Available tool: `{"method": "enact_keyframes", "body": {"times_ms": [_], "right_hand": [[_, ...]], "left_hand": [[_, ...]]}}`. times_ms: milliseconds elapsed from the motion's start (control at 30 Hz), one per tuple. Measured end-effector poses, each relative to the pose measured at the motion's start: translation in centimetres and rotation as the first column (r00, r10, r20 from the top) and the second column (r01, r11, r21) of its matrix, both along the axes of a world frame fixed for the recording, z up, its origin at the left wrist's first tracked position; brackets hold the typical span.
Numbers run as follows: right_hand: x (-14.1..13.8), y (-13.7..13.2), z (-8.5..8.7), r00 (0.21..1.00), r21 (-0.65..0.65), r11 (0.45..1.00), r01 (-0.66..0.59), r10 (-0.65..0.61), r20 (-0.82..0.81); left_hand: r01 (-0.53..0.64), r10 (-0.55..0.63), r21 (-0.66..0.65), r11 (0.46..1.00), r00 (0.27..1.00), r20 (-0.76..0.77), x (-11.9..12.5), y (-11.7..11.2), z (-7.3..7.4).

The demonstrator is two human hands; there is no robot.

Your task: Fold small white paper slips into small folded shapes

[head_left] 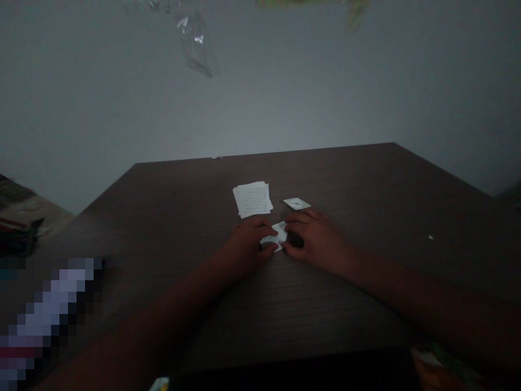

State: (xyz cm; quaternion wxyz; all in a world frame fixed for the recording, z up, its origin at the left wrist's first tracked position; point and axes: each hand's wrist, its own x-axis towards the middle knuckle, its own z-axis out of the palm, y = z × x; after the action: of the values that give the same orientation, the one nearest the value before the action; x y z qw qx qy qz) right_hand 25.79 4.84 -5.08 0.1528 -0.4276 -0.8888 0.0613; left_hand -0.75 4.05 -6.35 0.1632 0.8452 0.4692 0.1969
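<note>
My left hand [246, 244] and my right hand [317, 241] rest on a dark wood-grain table [366, 184], fingertips meeting on a small folded white paper [277, 236]. Both hands press and pinch that paper, which is partly hidden under the fingers. Just beyond my left hand lies a small stack of printed white paper slips [253, 199]. A single small white paper square [297, 203] lies just beyond my right hand, apart from it.
A pale grey wall [260, 98] rises behind the table. A pixelated, blurred object [49, 315] lies at the lower left. Dark clutter [20, 233] sits beyond the table's left edge. A clear plastic piece [194, 46] shows at the top.
</note>
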Motion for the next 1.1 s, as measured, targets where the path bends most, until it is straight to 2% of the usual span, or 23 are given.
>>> {"method": "enact_keyframes", "body": {"times_ms": [633, 900, 1100], "right_hand": [[0.7, 4.2, -1.0, 0.987, -0.010, 0.993, 0.119, -0.119, -0.110], [0.5, 2.8, -0.9, 0.994, 0.047, 0.998, 0.047, -0.042, -0.099], [0.0, 0.9, -0.7, 0.996, -0.003, 0.999, 0.036, -0.036, -0.081]], "left_hand": [[-0.006, 0.006, -0.017, 1.000, 1.000, -0.004, 0.4, -0.1, 0.9], [-0.007, 0.007, -0.005, 1.000, 0.998, -0.060, 0.4, -0.4, 1.0], [-0.017, 0.017, -0.017, 1.000, 1.000, -0.022, 0.3, -0.1, 0.6]]}}
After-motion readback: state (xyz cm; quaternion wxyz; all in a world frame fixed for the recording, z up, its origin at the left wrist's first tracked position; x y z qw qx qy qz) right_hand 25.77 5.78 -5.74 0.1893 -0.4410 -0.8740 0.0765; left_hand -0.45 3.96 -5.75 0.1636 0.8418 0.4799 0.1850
